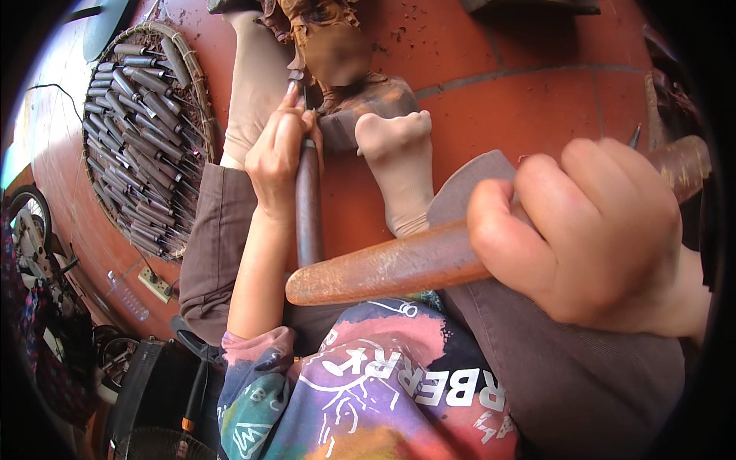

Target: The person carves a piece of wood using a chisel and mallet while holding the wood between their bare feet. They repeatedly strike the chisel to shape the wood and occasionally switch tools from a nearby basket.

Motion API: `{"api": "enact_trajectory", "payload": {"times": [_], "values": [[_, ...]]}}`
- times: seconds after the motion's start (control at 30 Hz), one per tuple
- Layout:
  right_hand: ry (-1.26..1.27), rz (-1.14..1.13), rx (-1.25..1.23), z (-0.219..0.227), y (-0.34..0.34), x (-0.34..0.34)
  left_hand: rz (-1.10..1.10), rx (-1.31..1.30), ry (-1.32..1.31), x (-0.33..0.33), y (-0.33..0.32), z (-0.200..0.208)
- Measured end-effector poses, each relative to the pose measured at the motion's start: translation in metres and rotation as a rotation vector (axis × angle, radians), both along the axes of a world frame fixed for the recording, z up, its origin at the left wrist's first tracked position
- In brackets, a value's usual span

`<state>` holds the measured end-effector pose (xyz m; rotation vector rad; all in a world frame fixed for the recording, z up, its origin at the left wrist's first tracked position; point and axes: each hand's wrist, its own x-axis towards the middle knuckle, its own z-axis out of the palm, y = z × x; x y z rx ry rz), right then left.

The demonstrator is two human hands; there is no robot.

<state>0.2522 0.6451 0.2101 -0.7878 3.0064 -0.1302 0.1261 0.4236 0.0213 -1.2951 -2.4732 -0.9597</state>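
My left hand (277, 165) is closed round the upper part of a carving chisel (308, 201), whose dark wooden handle points back toward my lap. The chisel's metal end meets a brown wood carving (310, 23) at the top of the view; its exact contact is partly hidden by my fingers. My right hand (586, 238) grips a worn, rounded wooden mallet stick (383, 264), held across my lap. The stick's blunt left end lies in line with the chisel handle's lower end; whether they touch I cannot tell. My foot (395, 142) rests against the carving's block-like base (376, 107).
A round woven basket (201, 92) full of wooden-handled chisels (138, 146) stands at the left. Wood chips lie on the red tiled floor (529, 107). A power strip (156, 284), a clear plastic bottle (130, 299) and a black case (157, 395) are at the lower left.
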Motion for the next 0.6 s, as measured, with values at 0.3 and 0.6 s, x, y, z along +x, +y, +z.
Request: {"api": "enact_trajectory", "payload": {"times": [0.3, 0.6], "values": [[-0.179, -0.011, -0.091, -0.002, 0.017, 0.009, -0.011, 0.378, -0.789, -0.003, -0.024, 0.023], [-0.317, -0.048, -0.059, -0.006, 0.031, 0.011, -0.007, 0.099, -0.648, -0.025, -0.006, 0.028]]}}
